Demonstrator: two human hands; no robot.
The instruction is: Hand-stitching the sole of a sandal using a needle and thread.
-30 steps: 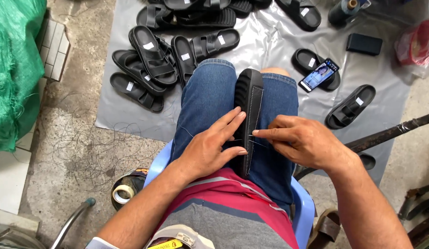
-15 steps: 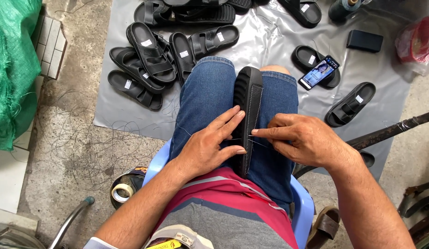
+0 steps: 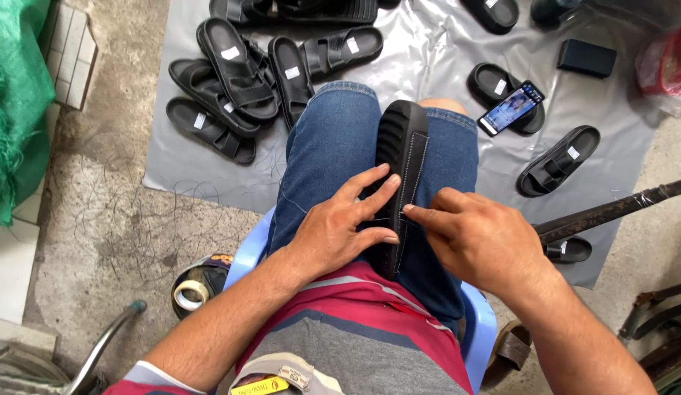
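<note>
Grey sheet (image 3: 443,66) underfoot, sandals scattered; black sandal (image 3: 402,146) stands edgewise between the knees. Left hand (image 3: 340,230) presses it flat-fingered, right hand (image 3: 479,238) pinches at the stitch line; one slip and it could twist free.

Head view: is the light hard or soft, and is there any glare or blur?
Head view: soft daylight, faint shadows; glare on the grey plastic sheet; the black sandal on the lap and both hands, left hand and right hand, are sharp.
</note>
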